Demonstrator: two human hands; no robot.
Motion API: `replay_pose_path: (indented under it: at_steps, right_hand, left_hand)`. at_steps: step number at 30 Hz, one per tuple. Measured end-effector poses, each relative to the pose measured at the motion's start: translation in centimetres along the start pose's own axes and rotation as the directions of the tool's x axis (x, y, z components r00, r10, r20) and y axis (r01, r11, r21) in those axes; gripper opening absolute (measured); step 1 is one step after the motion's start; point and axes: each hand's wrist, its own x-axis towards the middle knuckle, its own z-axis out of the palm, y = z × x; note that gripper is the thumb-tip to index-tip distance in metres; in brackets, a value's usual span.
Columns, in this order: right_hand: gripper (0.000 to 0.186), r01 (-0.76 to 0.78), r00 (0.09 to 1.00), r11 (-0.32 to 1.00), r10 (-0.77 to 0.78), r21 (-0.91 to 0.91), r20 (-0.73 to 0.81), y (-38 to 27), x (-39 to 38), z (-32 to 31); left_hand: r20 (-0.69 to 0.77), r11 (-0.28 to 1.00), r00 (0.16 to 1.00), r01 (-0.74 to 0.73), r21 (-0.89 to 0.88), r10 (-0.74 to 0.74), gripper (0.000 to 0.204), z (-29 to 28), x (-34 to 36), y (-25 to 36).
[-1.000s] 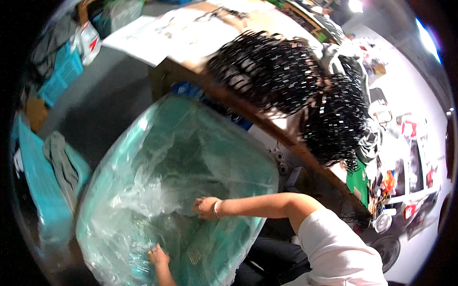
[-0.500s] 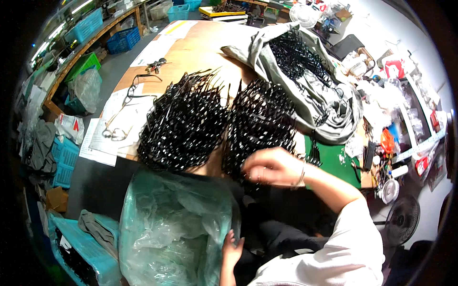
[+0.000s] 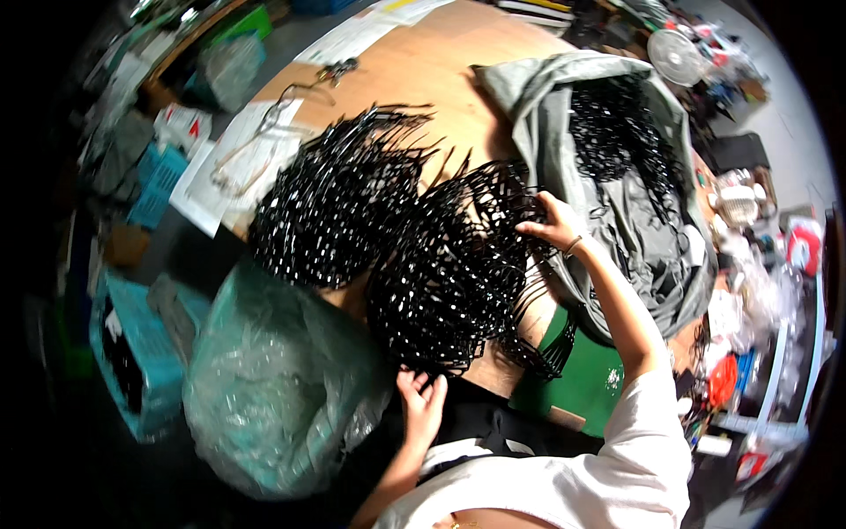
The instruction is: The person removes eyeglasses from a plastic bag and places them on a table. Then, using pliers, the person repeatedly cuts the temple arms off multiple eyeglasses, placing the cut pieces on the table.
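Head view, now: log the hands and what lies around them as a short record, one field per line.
Left hand: fingers at the near edge of the right-hand black heap; grip unclear
Right hand: fingers at that heap's upper right side; grip unclear
Left-hand black heap: beside the other, on the wooden table
Grey cloth: right of both heaps, more black strands in its folds
Plastic-lined container: green-tinted, at the table's near left

Hands (image 3: pixel 562 227) now at black strands (image 3: pixel 445 291)
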Motion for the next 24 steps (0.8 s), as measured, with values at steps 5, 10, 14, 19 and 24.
replay_pose_path:
  at_steps: [5,10,14,19,24]
  right_hand:
    - [0.040,0.064,0.975,0.995,-0.045,0.081,-0.216,-3.2,1.4,-1.7]
    - [0.056,0.236,0.966,0.934,-0.256,-0.270,-0.041,-10.0,1.1,2.5]
    - [0.066,0.152,0.959,0.970,-0.191,0.190,0.209,-11.7,-2.0,3.2]
    - [0.075,-0.243,0.796,0.724,-0.232,0.645,0.560,-8.9,-1.3,2.2]
    - [0.094,-0.021,0.957,0.817,-0.149,0.576,0.247,-7.4,-4.2,3.5]
  left_hand:
    - [-0.114,0.905,0.974,-0.133,0.405,0.194,0.070,0.6,1.0,0.1]
    - [-0.170,0.910,0.962,-0.133,0.392,0.214,0.082,0.9,2.2,1.7]
    - [-0.317,0.987,0.935,-0.148,0.060,0.160,0.091,2.0,3.7,2.0]
    - [-0.337,0.944,0.882,-0.293,0.152,0.328,0.087,3.4,5.0,5.7]
    - [-0.363,0.939,0.868,-0.333,0.081,0.339,0.074,3.3,6.8,6.5]
